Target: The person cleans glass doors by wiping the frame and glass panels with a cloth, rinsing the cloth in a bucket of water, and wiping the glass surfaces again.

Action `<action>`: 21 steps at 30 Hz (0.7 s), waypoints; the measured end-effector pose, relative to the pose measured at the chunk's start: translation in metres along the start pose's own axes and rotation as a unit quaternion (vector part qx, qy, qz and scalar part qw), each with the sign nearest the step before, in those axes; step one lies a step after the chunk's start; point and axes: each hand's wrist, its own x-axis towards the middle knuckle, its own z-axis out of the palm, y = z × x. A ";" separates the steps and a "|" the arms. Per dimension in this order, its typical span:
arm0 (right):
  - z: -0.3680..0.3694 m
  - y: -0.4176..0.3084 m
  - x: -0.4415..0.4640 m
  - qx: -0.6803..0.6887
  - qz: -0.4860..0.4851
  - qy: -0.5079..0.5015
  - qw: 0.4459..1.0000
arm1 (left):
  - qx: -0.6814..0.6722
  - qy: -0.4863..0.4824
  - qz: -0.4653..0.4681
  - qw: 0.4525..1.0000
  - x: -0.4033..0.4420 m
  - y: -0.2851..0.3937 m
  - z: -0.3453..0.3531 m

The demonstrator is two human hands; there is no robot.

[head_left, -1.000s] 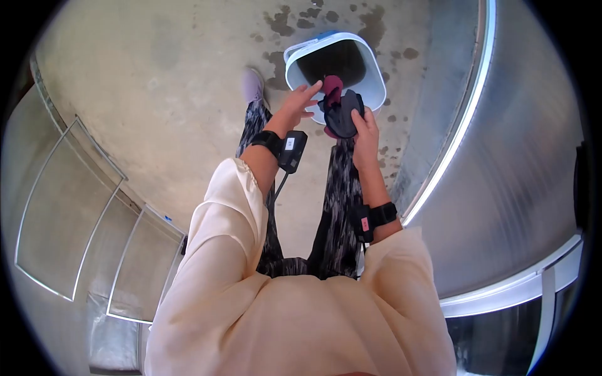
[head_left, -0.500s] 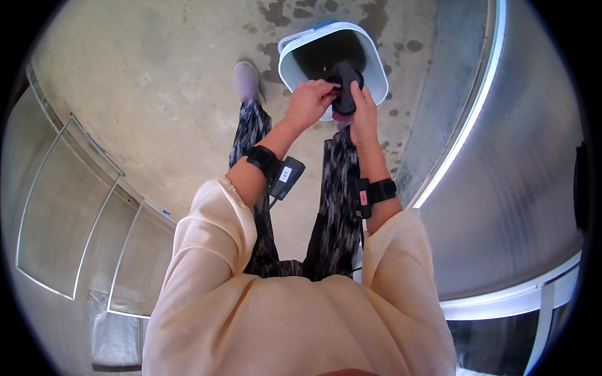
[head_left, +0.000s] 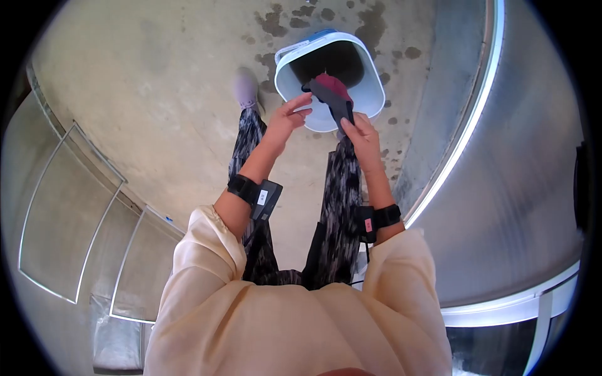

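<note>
**One-Handed Pinch Over the White Bucket**

My right hand is closed in a thumb-and-finger pinch on the near end of a dark grey and maroon cloth piece, which appears in view above the mouth of a white bucket. My left hand is partly open and grips nothing, its spread fingers just beside the cloth's far-left end; whether a fingertip touches it, I cannot tell.

A firm pinch, I judge, suits a soft piece like this, with the left fingers best placed along its loose end to steady it; keeping it inside the rim should catch any drips.

The bucket's near rim lies close to my wrists, an edge worth clearing. Open concrete floor gives my left arm generous room; to the right, a strip of spotted floor separates the bucket from a metal panel. My left shoe stands beside the bucket.
</note>
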 end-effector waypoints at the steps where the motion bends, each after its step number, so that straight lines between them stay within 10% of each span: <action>1: 0.003 -0.005 -0.003 -0.059 0.015 -0.038 0.997 | -0.213 -0.003 -0.115 0.970 -0.004 0.023 0.000; 3: 0.014 -0.029 -0.007 -0.178 -0.079 -0.090 0.977 | -0.454 -0.039 -0.230 0.860 -0.003 0.032 0.004; 8: 0.024 -0.028 -0.037 -0.246 -0.186 -0.151 0.939 | -0.329 -0.013 -0.202 0.922 0.023 0.021 0.017; 12: 0.001 0.007 -0.032 0.069 0.167 0.120 0.976 | -0.343 -0.018 -0.197 0.918 0.014 0.032 0.015; 16: -0.002 -0.010 0.008 0.368 0.314 -0.004 0.875 | -0.374 -0.046 -0.188 0.907 0.008 0.034 0.015; 21: 0.011 -0.001 0.010 0.158 0.178 0.022 0.971 | -0.143 0.025 -0.088 0.986 0.011 0.051 0.010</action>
